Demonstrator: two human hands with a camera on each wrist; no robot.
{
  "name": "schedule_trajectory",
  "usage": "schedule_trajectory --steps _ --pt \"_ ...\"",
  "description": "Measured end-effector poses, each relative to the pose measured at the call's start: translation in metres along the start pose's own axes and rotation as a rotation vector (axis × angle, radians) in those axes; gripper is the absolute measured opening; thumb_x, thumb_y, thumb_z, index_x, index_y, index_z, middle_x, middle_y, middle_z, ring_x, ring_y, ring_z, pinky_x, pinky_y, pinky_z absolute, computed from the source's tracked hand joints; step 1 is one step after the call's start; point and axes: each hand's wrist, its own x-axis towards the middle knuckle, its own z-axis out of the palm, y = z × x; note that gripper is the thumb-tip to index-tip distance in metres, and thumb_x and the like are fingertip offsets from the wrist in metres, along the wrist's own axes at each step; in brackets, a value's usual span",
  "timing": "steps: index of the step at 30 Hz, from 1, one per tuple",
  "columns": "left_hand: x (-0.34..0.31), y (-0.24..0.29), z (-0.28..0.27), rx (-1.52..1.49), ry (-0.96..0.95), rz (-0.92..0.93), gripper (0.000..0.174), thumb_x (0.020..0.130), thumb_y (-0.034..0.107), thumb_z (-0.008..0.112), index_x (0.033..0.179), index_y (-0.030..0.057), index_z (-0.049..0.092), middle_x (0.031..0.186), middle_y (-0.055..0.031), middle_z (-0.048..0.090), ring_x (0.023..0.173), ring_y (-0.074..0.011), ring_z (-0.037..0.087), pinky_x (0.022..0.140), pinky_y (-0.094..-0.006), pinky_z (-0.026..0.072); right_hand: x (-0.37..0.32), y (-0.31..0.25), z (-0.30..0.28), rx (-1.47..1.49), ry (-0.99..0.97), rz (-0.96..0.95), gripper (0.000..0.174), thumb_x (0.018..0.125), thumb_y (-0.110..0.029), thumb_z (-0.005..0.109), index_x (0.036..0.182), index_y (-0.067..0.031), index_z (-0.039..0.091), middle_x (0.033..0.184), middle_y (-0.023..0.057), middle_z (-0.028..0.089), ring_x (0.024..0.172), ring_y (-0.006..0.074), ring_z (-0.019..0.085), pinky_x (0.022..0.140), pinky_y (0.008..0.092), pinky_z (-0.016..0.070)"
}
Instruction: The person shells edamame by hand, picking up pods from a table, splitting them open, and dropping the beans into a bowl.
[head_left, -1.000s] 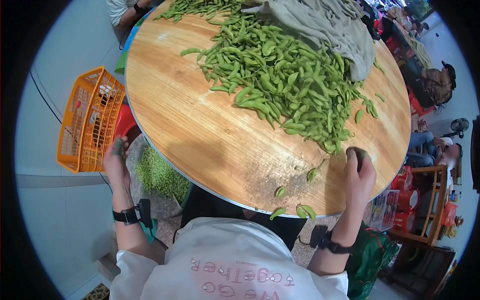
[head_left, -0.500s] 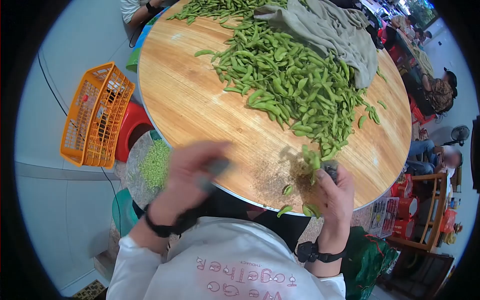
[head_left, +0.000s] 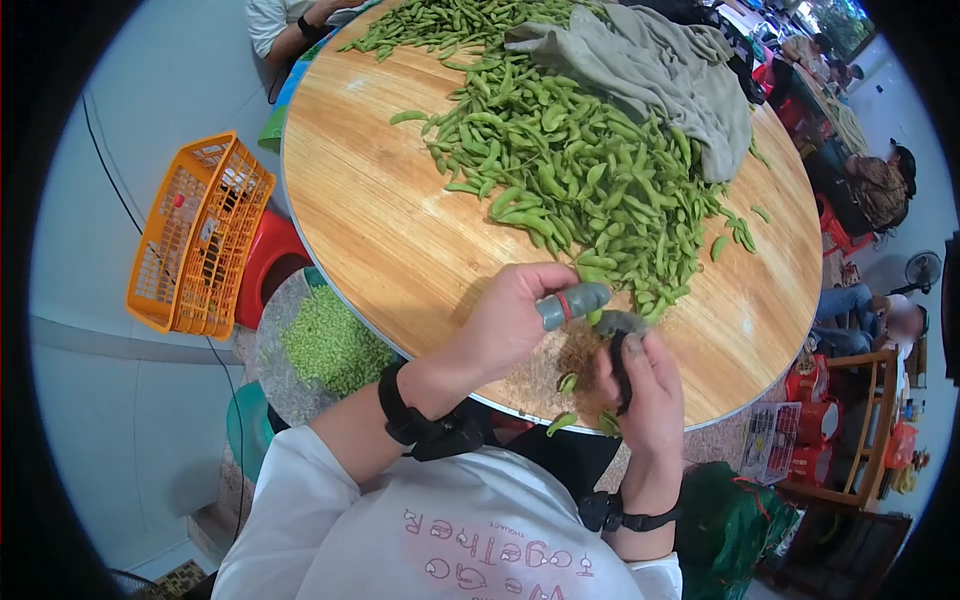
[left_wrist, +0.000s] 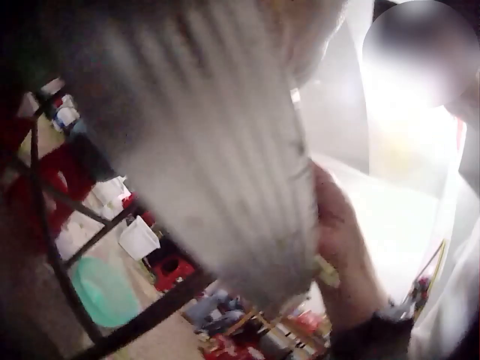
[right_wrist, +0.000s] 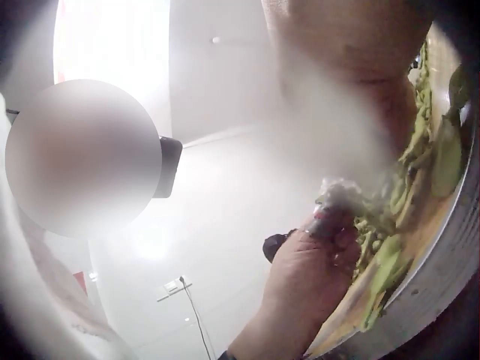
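Note:
Over the near edge of the round wooden table [head_left: 370,190], both hands come together at one green soybean pod [head_left: 597,317]. My left hand [head_left: 505,318] wears a grey finger cover [head_left: 572,305] with a red band, its tip at the pod. Fingers of my right hand [head_left: 648,385] curl about the pod's other side; a grey cover caps a fingertip there, and a dark strip shows beside the thumb. Much of the pod is hidden by the fingers. A large heap of pods [head_left: 560,150] lies just beyond. Several loose pods, one a split pod [head_left: 562,424], lie by the edge.
Shelled green beans [head_left: 335,345] fill a plastic-lined container [head_left: 272,350] below the table's left edge. Beside it are a red stool [head_left: 262,265], an orange crate [head_left: 195,240] and a teal basin [head_left: 250,425]. A grey cloth [head_left: 650,75] covers part of the heap.
My left hand has swung from over the bean container across to the right hand. The right hand has moved left from the table's right side, picking up a pod on the way.

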Motion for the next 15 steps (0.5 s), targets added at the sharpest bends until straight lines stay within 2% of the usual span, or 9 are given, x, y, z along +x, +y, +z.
schedule_trajectory --steps 2,3,5,9,11,12,14,15 --pt "-0.002 -0.007 0.003 -0.174 0.012 -0.114 0.014 0.082 0.014 0.06 0.087 0.002 0.064 0.076 0.002 0.06 0.071 -0.0011 0.05 0.06 -0.0163 0.0356 0.0 0.005 0.0 0.064 -0.06 0.017 0.022 0.094 -0.022 0.039 0.1 -0.0039 0.051 0.063 -0.0013 0.045 0.052 0.0048 0.035 0.046 0.0196 0.0276" --pt "-0.003 -0.009 0.003 -0.174 0.014 -0.113 0.014 0.082 0.014 0.06 0.087 0.002 0.064 0.076 0.002 0.06 0.071 -0.0011 0.05 0.06 -0.0163 0.0356 0.001 0.006 -0.002 0.068 -0.122 0.02 0.022 0.094 -0.022 0.039 0.099 -0.0037 0.05 0.063 -0.0014 0.044 0.051 0.005 0.035 0.046 0.0198 0.0278" --pt "-0.005 -0.013 0.002 -0.061 0.014 -0.121 0.014 0.083 0.013 0.06 0.088 0.0008 0.064 0.077 0.0009 0.06 0.072 -0.0022 0.05 0.062 -0.0175 0.0383 0.002 0.007 -0.004 0.136 -0.188 0.06 0.02 0.094 -0.02 0.039 0.097 -0.0034 0.05 0.061 -0.0017 0.044 0.051 0.0047 0.035 0.046 0.0193 0.027" --pt "-0.007 -0.013 0.004 0.081 0.018 -0.057 0.015 0.084 0.013 0.059 0.088 0.0001 0.064 0.076 0.0006 0.06 0.071 -0.0043 0.051 0.064 -0.0194 0.0402 0.006 0.011 -0.002 0.111 -0.13 0.065 0.018 0.094 -0.016 0.041 0.1 -0.003 0.05 0.061 -0.0009 0.044 0.049 0.0042 0.033 0.043 0.0181 0.0258" --pt "-0.009 -0.007 0.003 -0.047 -0.072 -0.197 0.014 0.084 0.013 0.058 0.088 0.0003 0.063 0.08 -0.0005 0.061 0.073 -0.0057 0.053 0.068 -0.0213 0.0423 0.004 0.005 0.001 0.267 -0.127 0.158 0.018 0.093 -0.013 0.041 0.106 -0.003 0.05 0.062 -0.0007 0.045 0.046 0.0038 0.032 0.041 0.0169 0.0251" --pt "-0.01 -0.01 0.002 -0.048 -0.068 -0.197 0.014 0.084 0.013 0.058 0.088 0.0003 0.063 0.08 -0.0005 0.061 0.073 -0.0057 0.053 0.068 -0.0213 0.0423 0.004 0.006 0.0 0.267 -0.129 0.161 0.018 0.093 -0.013 0.041 0.106 -0.003 0.05 0.062 -0.0007 0.045 0.046 0.0038 0.032 0.041 0.0169 0.0251" --pt "-0.01 -0.018 -0.001 -0.321 -0.223 -0.128 0.016 0.085 0.016 0.058 0.09 0.0013 0.063 0.081 -0.0006 0.06 0.074 -0.0063 0.053 0.07 -0.0215 0.0431 0.004 0.008 -0.005 0.515 -0.203 0.294 0.022 0.093 -0.014 0.041 0.111 -0.0036 0.049 0.062 -0.0006 0.045 0.045 0.004 0.032 0.039 0.0166 0.0259" --pt "-0.01 -0.019 -0.002 -0.323 -0.22 -0.129 0.016 0.085 0.016 0.058 0.09 0.0013 0.063 0.081 -0.0006 0.06 0.074 -0.0063 0.053 0.07 -0.0215 0.0431 0.004 0.008 -0.005 0.515 -0.204 0.298 0.022 0.093 -0.014 0.041 0.111 -0.0036 0.049 0.062 -0.0006 0.045 0.045 0.004 0.032 0.039 0.0166 0.0259"
